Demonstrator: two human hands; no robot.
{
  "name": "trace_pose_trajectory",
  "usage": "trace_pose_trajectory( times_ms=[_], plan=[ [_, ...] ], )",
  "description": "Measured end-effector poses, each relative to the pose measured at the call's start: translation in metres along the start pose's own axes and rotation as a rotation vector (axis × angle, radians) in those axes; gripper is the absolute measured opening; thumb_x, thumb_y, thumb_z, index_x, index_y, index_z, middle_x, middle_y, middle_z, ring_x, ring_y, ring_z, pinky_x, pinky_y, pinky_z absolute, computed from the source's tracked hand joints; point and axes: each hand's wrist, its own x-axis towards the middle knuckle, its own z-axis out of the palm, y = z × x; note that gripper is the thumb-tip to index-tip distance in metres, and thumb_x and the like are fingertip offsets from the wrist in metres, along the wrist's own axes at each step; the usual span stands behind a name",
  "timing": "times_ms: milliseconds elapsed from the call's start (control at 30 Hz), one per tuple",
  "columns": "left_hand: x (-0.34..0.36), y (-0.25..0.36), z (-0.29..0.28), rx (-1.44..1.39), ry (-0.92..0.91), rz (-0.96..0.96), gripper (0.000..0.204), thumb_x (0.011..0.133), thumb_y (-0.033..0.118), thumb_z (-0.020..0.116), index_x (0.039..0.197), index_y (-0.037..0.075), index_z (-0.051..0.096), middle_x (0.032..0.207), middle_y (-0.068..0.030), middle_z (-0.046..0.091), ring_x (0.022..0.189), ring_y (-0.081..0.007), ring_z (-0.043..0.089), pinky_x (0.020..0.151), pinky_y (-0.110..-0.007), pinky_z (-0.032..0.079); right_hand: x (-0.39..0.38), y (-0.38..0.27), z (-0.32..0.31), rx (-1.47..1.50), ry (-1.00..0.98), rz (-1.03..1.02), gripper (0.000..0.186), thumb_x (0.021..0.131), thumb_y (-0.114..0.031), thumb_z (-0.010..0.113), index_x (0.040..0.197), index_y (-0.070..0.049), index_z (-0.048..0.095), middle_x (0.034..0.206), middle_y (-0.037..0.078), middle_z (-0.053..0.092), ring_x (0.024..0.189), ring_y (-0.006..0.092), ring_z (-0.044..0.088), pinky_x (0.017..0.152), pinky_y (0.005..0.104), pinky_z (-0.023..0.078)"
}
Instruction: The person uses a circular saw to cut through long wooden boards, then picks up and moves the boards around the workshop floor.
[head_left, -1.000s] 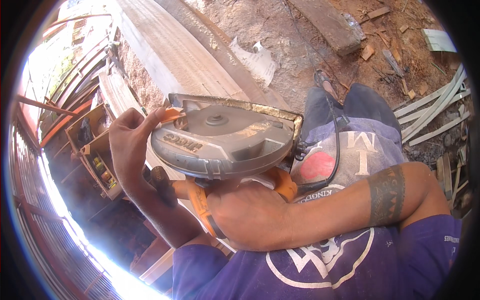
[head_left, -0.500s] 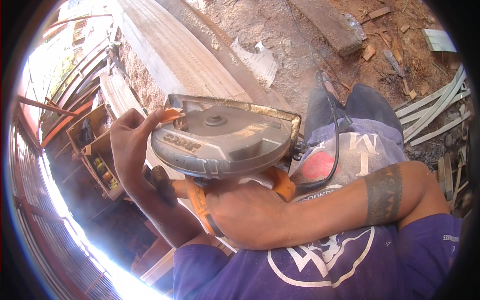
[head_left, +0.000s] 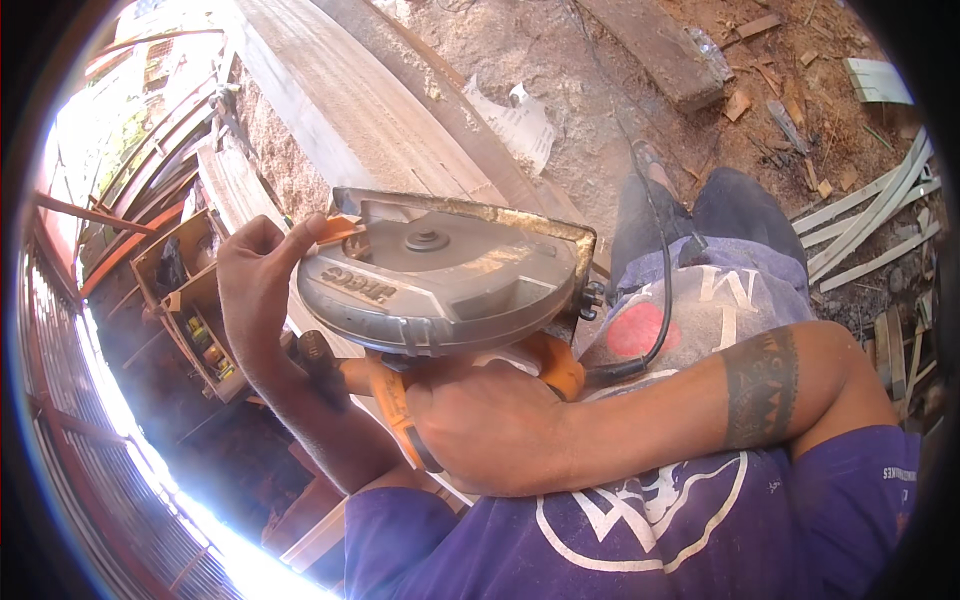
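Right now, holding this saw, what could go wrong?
Your bare left hand is close to the blade, so a slip might cut it. The cord runs across your lap and could snag if the saw moves. Sawdust on the saw's base might hide a cutting line.

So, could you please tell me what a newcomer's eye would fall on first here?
Most likely the dusty grey-and-orange circular saw in the middle of the view. The right hand grips it by its orange handle, while the left hand pinches an orange tab at its left end. Next might be the red patch on the clothing, right of the saw.
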Motion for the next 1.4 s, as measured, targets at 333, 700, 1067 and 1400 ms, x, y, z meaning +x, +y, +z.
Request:
trace_pose_trajectory(
  times_ms=[333,700,1067,1400],
  plan=[
    [0.004,-0.006,-0.003,0.010,0.011,-0.006,0.042,0.080,0.030,0.087,0.062,0.003,0.060,0.057,0.0045,0.049,0.055,-0.0043,0.040,0.051,-0.026,0.031,0.008,0.001,0.002,0.026,-0.001,-0.011,0.025,0.073,-0.008,0.078,0.090,0.009,0.070,0.083,0.021,0.074,0.081,0.0319,0.075,0.072,0.0416,0.060],
    [0.010,-0.013,-0.005,0.037,0.010,0.013,0.046,0.080,0.032,0.086,0.059,0.005,0.055,0.057,0.0060,0.045,0.056,-0.0043,0.037,0.051,-0.026,0.030,0.016,0.004,0.008,-0.010,0.083,-0.088,0.023,0.075,-0.006,0.072,0.092,0.009,0.069,0.082,0.023,0.073,0.078,0.0322,0.075,0.070,0.0414,0.060],
    [0.014,-0.017,-0.008,0.041,0.001,0.011,0.044,0.080,0.031,0.086,0.060,0.004,0.058,0.056,0.0049,0.048,0.055,-0.0045,0.039,0.051,-0.026,0.031,0.023,0.001,-0.001,0.026,-0.017,-0.053,0.019,0.077,-0.004,0.069,0.089,0.010,0.069,0.084,0.024,0.073,0.081,0.0345,0.075,0.071,0.0435,0.060],
    [0.021,-0.027,-0.010,0.070,0.024,-0.010,0.044,0.081,0.030,0.085,0.060,0.003,0.058,0.056,0.0048,0.048,0.055,-0.0046,0.039,0.051,-0.026,0.031,0.032,0.001,0.001,-0.005,-0.029,-0.065,0.017,0.076,-0.001,0.065,0.088,0.010,0.070,0.084,0.026,0.072,0.080,0.0358,0.075,0.072,0.0441,0.059]
  ],
)
